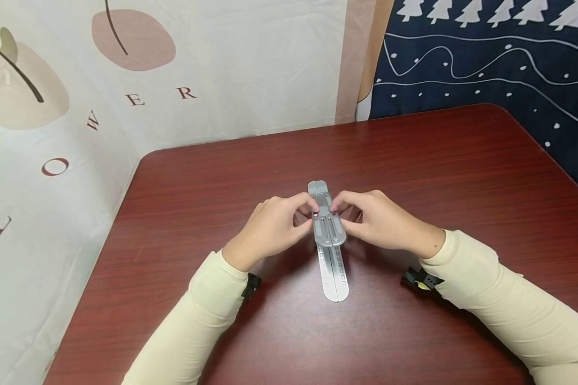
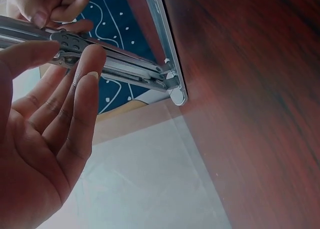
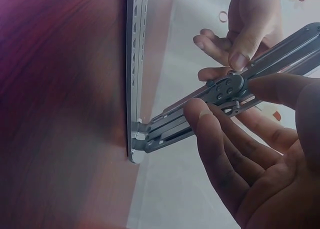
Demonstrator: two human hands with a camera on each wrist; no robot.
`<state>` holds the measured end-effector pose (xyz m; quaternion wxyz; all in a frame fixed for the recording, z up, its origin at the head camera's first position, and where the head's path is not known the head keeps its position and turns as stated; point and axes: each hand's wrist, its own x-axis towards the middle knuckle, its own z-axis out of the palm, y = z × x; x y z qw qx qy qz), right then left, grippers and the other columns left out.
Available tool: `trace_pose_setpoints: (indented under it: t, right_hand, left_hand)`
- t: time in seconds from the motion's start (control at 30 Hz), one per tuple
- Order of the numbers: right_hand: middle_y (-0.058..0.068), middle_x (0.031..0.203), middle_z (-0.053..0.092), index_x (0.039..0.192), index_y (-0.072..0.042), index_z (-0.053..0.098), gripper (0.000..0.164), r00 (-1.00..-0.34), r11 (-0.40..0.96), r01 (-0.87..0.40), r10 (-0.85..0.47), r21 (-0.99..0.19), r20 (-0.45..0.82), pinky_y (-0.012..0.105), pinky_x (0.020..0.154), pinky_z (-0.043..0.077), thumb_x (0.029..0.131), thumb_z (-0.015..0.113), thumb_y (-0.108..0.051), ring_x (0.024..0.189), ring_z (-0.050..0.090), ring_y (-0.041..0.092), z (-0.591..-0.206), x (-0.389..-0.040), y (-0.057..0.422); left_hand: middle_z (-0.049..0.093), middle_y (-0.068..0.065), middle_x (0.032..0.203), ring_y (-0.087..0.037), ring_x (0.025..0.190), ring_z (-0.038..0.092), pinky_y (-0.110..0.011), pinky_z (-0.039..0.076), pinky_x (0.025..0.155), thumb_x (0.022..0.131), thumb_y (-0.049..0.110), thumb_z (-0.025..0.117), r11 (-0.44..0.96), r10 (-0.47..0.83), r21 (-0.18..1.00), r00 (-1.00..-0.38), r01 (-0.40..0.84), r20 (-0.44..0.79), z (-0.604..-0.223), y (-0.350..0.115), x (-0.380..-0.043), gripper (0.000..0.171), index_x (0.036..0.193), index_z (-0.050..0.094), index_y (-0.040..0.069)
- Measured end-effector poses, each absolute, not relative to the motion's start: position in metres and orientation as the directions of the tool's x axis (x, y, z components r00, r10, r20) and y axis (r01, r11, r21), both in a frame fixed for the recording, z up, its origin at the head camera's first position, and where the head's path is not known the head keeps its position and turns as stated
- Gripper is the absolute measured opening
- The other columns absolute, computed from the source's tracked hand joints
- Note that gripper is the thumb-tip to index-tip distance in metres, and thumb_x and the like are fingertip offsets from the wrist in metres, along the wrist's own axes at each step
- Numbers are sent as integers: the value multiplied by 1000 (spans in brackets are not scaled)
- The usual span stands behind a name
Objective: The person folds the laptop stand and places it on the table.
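A folded silver metal laptop stand (image 1: pixel 328 232) stands near the middle of the table, its slotted base (image 1: pixel 334 278) lying flat. The upper arms (image 3: pixel 172 120) slope up from a hinge at the base's far end. From the left side, my left hand (image 1: pixel 272 227) pinches the stand near its round middle joint (image 3: pixel 226 90). My right hand (image 1: pixel 390 222) pinches the same area from the right, thumb and fingers on either edge. In the left wrist view, the hinge (image 2: pixel 170 76) at the base shows beyond the fingers.
The dark red wooden table (image 1: pixel 212 176) has rounded far corners. A pale printed cloth (image 1: pixel 260 64) hangs along its left and back, and a navy tree-patterned cloth (image 1: pixel 462 59) at the right. Dark straps (image 1: pixel 421 279) sit at both wrists, below cream sleeves.
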<state>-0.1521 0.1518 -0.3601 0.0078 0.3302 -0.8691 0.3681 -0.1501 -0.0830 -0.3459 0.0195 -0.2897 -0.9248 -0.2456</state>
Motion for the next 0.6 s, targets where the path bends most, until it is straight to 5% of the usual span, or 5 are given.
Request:
trace_pose_setpoints:
  t: [0.6]
  right_hand:
    - [-3,97,73,105,-13,64,25,-771,517,-561,-611,-647,181,27,70,57,83,75,-8,77,68,5,-362,-151,151]
  left_hand:
    - [75,12,85,0,74,67,-32,53,68,86,17,70,723,551,438,-828,535,102,-345,-84,-150,16,100,66,24]
